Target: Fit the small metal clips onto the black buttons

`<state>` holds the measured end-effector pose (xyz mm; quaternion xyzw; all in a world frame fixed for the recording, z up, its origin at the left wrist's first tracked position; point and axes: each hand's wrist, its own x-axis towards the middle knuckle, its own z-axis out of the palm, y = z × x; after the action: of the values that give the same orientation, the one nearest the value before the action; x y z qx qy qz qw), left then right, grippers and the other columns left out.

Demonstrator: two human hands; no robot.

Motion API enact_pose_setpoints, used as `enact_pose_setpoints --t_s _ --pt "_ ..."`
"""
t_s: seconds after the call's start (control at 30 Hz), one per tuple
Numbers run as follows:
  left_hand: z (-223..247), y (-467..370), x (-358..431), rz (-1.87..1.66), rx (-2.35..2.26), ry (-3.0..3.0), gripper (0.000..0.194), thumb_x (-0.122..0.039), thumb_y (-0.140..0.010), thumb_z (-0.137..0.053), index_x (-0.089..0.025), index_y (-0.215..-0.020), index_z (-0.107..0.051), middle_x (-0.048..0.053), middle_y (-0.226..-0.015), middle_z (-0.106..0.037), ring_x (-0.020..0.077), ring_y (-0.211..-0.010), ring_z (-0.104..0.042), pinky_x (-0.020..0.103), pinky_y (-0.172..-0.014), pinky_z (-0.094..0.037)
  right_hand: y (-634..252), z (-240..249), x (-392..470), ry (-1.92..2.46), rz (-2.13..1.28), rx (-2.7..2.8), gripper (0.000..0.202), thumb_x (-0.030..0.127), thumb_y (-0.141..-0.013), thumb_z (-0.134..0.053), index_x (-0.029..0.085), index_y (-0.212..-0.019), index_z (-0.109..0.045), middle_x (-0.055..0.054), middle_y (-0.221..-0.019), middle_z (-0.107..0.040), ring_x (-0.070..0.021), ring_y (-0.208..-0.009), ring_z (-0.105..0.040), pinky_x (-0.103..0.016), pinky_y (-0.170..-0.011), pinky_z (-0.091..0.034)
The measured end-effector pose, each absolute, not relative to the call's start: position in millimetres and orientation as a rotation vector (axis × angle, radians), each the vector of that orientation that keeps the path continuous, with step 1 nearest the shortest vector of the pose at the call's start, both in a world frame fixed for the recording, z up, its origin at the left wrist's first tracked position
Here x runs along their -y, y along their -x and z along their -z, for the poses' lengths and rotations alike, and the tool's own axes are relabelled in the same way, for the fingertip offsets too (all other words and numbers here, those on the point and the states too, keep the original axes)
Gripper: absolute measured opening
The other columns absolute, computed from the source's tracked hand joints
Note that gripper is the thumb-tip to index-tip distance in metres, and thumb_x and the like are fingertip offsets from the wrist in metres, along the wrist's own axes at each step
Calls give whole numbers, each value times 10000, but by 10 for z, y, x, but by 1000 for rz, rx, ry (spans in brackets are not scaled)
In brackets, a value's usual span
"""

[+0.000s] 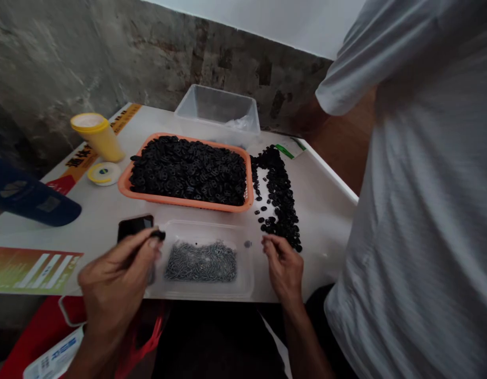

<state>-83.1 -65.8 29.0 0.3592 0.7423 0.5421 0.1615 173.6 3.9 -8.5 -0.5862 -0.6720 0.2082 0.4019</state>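
Note:
My left hand [119, 273] pinches a small black part [158, 235] between thumb and fingertips, left of a clear tray [246, 263] that holds many small metal screws [201, 263]. To the right of that tray, my right hand [282, 266] has its fingers pressed together; whatever it may hold is too small to make out. Just beyond my right hand lies a pile of loose black parts [280, 195] on the white table [322, 184]. An orange basket [188, 203] full of similar black parts stands behind the tray.
A clear bin [215, 108] stands at the back. On the left are a yellow container [103, 139], its lid [104, 173], a dark blue bottle [33, 197] and a phone [135, 226]. A person in a grey shirt [425, 184] stands close on the right.

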Motion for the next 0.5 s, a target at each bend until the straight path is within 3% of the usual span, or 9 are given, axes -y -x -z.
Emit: enact_pose_setpoints --t_s 0.1,0.27,0.37,0.5 --pt "-365 945 270 -1575 -2325 -1634 231 -265 -828 -586 -155 -984 -717 59 -839 -715 167 -736 -640 289 -741 -481 -1910 378 -400 1640 -189 1828 247 220 -879 -448 136 -922 -676 -117 -951 -676 -238 -913 -578 -375 -830 -433" --pt "-327 992 -218 -756 -2638 -1944 341 -231 -886 -420 -140 -1106 -665 113 -850 -674 236 -767 -613 312 -621 -422 -1779 607 -852 1738 -28 1913 310 155 -872 -426 140 -1072 -662 -148 -1158 -607 -284 -1089 -455 -419 -894 -330" --pt "-325 991 -312 -386 -2635 -1928 346 -238 -889 -411 -142 -1108 -660 127 -867 -653 258 -758 -608 310 -559 -383 -1694 600 -1043 1756 7 2003 314 151 -876 -433 169 -1104 -650 -119 -1126 -617 -269 -1048 -451 -380 -841 -315" --pt "-307 952 -186 -512 -2672 -2008 363 -244 -902 -419 -108 -1172 -619 136 -890 -659 271 -806 -617 325 -600 -426 -1701 592 -1153 1759 -7 2122 227 132 -838 -471 150 -801 -695 -101 -891 -654 -237 -885 -475 -336 -741 -303"
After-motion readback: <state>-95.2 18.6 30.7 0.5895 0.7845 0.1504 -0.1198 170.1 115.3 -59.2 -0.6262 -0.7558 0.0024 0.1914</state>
